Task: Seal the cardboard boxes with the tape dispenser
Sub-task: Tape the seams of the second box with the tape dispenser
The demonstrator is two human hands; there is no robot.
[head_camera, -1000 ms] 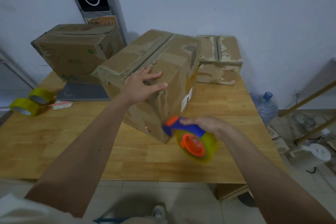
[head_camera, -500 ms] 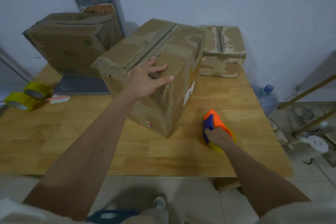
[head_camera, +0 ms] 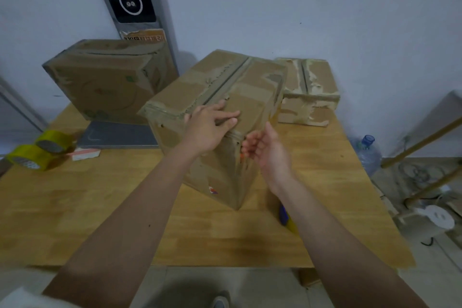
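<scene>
Left grip (head_camera: 208,130) atop box (head_camera: 220,97), tape rolls (head_camera: 40,150) aside.

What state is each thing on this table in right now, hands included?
Middle box: flaps closed, old tape torn along the seam.
Left box: tilted, flaps closed.
Back box: flaps closed, surface peeled.
Tape dispenser: lying on the table, mostly hidden behind the right forearm, not held.
Two tape rolls: lying unused at the table's left edge.
Left hand: flat on the middle box.
Right hand: empty, fingers loosely curled by the box's corner.
</scene>
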